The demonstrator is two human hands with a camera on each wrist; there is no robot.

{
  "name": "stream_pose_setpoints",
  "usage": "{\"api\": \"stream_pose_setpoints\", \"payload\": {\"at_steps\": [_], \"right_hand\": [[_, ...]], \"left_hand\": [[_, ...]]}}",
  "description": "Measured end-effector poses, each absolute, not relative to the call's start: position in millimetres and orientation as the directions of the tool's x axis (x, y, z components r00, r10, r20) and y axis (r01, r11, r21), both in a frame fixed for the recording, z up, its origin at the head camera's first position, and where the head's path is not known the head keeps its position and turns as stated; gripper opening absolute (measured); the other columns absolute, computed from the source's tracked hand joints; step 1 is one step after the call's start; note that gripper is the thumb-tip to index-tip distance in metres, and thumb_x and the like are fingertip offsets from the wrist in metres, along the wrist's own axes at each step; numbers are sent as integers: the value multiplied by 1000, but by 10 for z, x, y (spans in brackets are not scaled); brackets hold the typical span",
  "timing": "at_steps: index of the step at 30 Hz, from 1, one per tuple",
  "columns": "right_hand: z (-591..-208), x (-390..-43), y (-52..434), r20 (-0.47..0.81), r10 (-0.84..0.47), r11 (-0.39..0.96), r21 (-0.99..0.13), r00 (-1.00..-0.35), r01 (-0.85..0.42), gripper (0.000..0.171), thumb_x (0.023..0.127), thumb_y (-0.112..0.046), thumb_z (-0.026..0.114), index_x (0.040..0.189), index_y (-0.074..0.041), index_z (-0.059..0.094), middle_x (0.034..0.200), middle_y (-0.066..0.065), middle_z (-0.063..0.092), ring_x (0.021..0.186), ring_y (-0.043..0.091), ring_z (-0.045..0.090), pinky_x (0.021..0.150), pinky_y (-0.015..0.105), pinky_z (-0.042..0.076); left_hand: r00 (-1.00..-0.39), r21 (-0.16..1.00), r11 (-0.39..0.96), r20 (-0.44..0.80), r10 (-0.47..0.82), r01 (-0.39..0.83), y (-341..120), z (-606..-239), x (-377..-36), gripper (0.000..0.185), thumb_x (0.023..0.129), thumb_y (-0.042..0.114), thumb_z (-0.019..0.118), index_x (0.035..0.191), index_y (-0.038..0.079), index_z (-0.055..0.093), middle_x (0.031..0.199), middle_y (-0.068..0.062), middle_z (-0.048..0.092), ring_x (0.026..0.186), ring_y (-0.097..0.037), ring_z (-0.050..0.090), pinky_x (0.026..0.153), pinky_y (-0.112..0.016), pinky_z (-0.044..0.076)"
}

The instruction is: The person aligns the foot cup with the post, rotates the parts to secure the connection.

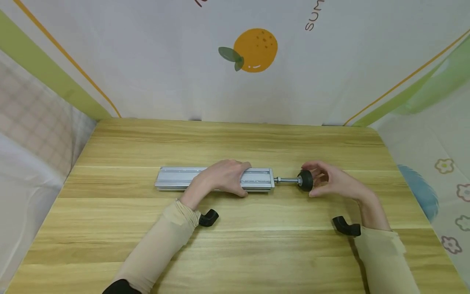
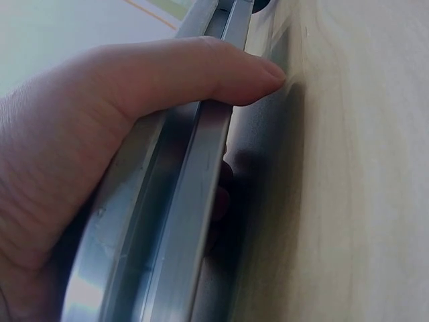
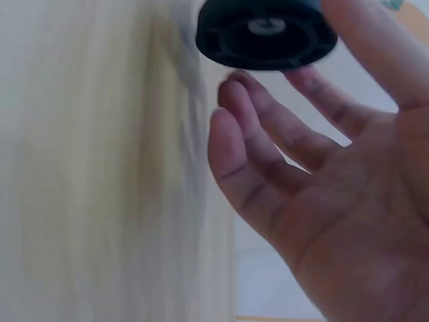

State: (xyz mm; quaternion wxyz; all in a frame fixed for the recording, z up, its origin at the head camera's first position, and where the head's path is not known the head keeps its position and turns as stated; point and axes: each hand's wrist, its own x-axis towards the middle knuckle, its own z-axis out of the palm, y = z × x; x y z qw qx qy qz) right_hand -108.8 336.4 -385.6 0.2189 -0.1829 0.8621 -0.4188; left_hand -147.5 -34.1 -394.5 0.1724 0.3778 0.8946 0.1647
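Observation:
A silver aluminium profile lies lengthwise across the table, raised a little from the wood in the left wrist view. My left hand grips it from above near its right end, thumb down the near side, the other fingers partly hidden behind. From that end a threaded rod with a nut sticks out to the right. It carries a black round levelling foot. Thumb and forefinger of my right hand pinch the foot at its rim. In the right wrist view the remaining fingers curve loosely below the foot's hollow underside.
The wood-grain table runs up to a white cloth printed with an orange fruit. Black curved pieces sit at both sleeve cuffs. More patterned cloth hangs at the sides.

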Motion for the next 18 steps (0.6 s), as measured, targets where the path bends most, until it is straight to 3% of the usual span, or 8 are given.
{"api": "stream_pose_setpoints", "payload": {"at_steps": [3, 7, 14, 18], "right_hand": [[-3871, -1089, 3323, -233, -480, 583, -805, -845, -109, 75, 78, -14, 90, 139, -7, 48, 127, 15, 59, 103, 15, 63, 86, 28, 57], [-3868, -1088, 3293, -220, -470, 584, -804, -855, -114, 69, 78, -14, 89, 134, -5, 50, 119, 17, 61, 98, 17, 63, 82, 27, 56], [-3849, -1065, 3327, -211, -469, 631, -759, -858, -158, 54, 94, -17, 75, 143, -6, 54, 113, 12, 66, 94, 11, 63, 78, 25, 53], [-3841, -1063, 3343, -226, -481, 658, -732, -847, -178, 51, 101, -23, 66, 148, -9, 53, 117, 8, 67, 96, 9, 61, 79, 25, 52]], "left_hand": [[-655, 425, 661, -186, 732, 618, -340, -3945, -1476, 54, 75, 40, 80, 117, 17, 56, 93, 6, 64, 80, -13, 58, 75, -32, 51], [-654, 423, 662, -189, 732, 619, -341, -3948, -1482, 54, 75, 41, 80, 117, 17, 57, 93, 5, 65, 80, -14, 58, 76, -32, 51], [-653, 425, 662, -192, 733, 617, -337, -3955, -1486, 57, 75, 41, 80, 121, 16, 57, 95, 4, 65, 81, -14, 58, 76, -32, 51], [-653, 427, 660, -190, 734, 618, -340, -3953, -1483, 57, 75, 40, 80, 121, 16, 57, 94, 5, 65, 80, -14, 58, 76, -32, 51]]}}
